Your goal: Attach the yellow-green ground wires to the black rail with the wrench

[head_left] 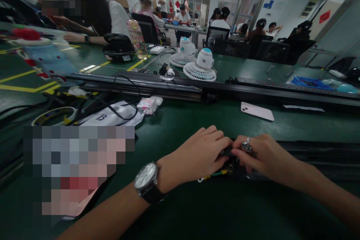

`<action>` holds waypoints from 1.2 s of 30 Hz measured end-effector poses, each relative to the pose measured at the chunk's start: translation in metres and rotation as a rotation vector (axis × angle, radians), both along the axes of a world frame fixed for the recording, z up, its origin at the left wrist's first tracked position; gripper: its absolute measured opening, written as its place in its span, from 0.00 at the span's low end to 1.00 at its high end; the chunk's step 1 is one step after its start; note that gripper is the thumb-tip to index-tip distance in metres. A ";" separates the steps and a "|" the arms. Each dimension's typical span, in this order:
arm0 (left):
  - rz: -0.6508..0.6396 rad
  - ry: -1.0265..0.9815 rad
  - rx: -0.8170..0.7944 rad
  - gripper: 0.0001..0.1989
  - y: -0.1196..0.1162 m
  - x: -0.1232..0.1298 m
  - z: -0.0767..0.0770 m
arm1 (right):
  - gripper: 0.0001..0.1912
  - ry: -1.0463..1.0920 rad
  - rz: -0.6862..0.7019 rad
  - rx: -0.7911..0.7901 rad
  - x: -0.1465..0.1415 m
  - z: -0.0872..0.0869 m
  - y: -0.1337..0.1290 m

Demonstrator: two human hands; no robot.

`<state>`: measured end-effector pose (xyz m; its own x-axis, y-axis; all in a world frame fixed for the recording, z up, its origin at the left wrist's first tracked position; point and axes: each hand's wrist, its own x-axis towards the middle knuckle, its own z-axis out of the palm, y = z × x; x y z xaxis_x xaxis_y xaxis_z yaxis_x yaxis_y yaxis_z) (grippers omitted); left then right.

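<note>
Green tabletop (180, 123) stretched across a bright, busy room, and on its near side, right of centre, lay the small dark part (228, 152) at the end of a long black bar (317, 153) that ran off to the right. The left hand (201, 150) held the part from the left, fingers curled and thumb drawn in close; the right hand (263, 157), wearing a ring (246, 144), pinched it narrowly from the other side. The part's exact shape seemed lost in shadow. Just below it, a yellow-green wire (219, 174) reached left to a pale ring terminal (200, 180). A watch (146, 177) circled the left wrist. Farther off, a pink phone (257, 111) lay flat beyond the right hand, while a white bag (112, 115) marked 13 sat to the left under black cable. Behind these, dark rails (168, 89) crossed the table, with two white fans (204, 63) beyond them and a seated person (119, 18) at far left.
</note>
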<state>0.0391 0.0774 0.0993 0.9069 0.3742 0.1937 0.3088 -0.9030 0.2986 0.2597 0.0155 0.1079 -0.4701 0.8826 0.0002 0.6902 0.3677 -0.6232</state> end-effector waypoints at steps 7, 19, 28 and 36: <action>0.012 -0.011 -0.006 0.07 0.002 -0.001 0.003 | 0.10 0.014 -0.023 0.028 0.000 0.000 -0.004; 0.000 0.007 0.018 0.03 0.000 0.000 -0.003 | 0.11 -0.028 0.013 0.061 -0.009 0.003 0.001; 0.004 0.010 0.056 0.03 0.000 0.000 -0.005 | 0.12 0.061 -0.099 -0.002 -0.009 0.007 0.001; 0.016 -0.003 0.096 0.02 -0.002 0.002 -0.010 | 0.11 0.152 -0.257 -0.046 -0.010 0.001 -0.007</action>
